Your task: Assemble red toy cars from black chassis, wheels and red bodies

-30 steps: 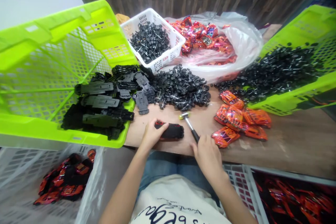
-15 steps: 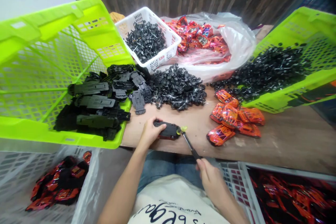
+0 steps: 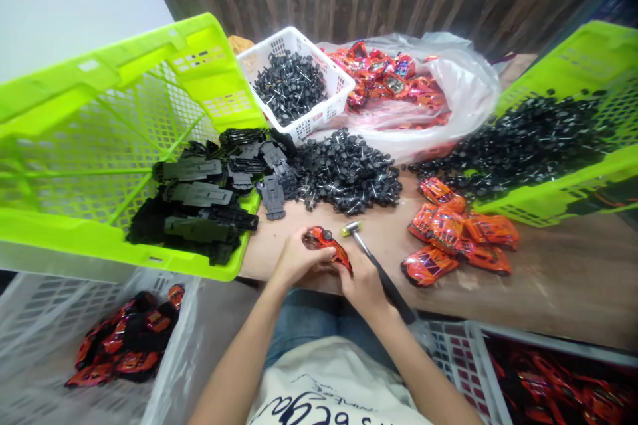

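Observation:
An orange-red toy car (image 3: 331, 243) with black wheels is held on its side just above the front of the wooden table. My left hand (image 3: 295, 259) grips its left end, thumb along the near side. At the right end my right hand (image 3: 363, 282) has its fingers closed on the car too. Just right of that hand a small hammer (image 3: 381, 270) with a yellowish head and black handle lies on the table, untouched by the fingers as far as I can see. Several orange car bodies (image 3: 443, 229) are piled farther right.
A green crate (image 3: 209, 269) at left holds black car bases (image 3: 199, 194). Wheel axles (image 3: 351, 172) are heaped mid-table, in a white basket (image 3: 312, 125) and in a right-hand green crate (image 3: 538, 212). Behind is a plastic bag (image 3: 463, 89) of car bodies. Below, bins (image 3: 172, 345) hold cars.
My right hand has let go of the hammer, which now lies on the table, and has taken hold of the car. The car has been turned from underside-up onto its side and lifted.

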Demonstrator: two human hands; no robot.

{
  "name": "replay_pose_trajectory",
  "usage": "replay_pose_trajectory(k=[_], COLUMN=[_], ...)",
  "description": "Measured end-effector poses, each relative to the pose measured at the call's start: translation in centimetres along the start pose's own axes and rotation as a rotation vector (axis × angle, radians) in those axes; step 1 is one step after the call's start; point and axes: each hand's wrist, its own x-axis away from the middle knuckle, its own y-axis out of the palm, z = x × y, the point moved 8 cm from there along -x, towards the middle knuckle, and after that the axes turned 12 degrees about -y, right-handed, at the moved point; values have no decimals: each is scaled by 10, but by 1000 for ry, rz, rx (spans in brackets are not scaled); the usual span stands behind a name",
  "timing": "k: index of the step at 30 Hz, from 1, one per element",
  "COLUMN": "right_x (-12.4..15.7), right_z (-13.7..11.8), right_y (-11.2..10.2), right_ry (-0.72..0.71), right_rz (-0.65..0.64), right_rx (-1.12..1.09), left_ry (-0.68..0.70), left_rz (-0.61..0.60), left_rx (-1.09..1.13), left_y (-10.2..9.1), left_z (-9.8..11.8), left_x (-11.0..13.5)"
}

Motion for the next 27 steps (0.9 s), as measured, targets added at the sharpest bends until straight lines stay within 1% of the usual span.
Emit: replay_pose_trajectory(k=[2,4,6,9,11,14,16,18,19,20,21,24,25,27], right_x=[3,2,-1,-5,-5,-1,-1,-5,-9,-13,-19,-33,-35,-35], right_z=[1,1,0,-3,-6,-12,-15,-12,-8,-5,-2,-1,-2,-5], right_y=[0,0,0,3,4,2,-3,-22,-33,-42,-49,-56,-58,-62], right_ry=[10,20,25,3,-6,-2,12,72,106,132,141,105,92,58], right_rz=[49,61,24,-57,-59,-38,-23,94,163,204,207,94,81,104], right_rx=[-4,11,32,13,-4,7,-46,-150,-204,-255,-299,-373,-373,-341], left_ry=[35,42,24,-22,-10,118,224,317,362,408,450,580,621,690], left_rz=[120,160,138,70,49,86,113,102,84,61,33,-16,-12,30], left_rx=[-12,-4,15,41,50,66,46,-33,-98,-174,-253,-429,-455,-478], left_y=[-5,-5,-2,4,6,5,4,7,11,16,21,34,36,37], left_z=[-3,-6,-7,-6,-2,10,21,32,38,44,48,56,57,57], left_x=[-2,-5,-8,-13,-14,-11,-4,7,13,19,25,42,47,53])
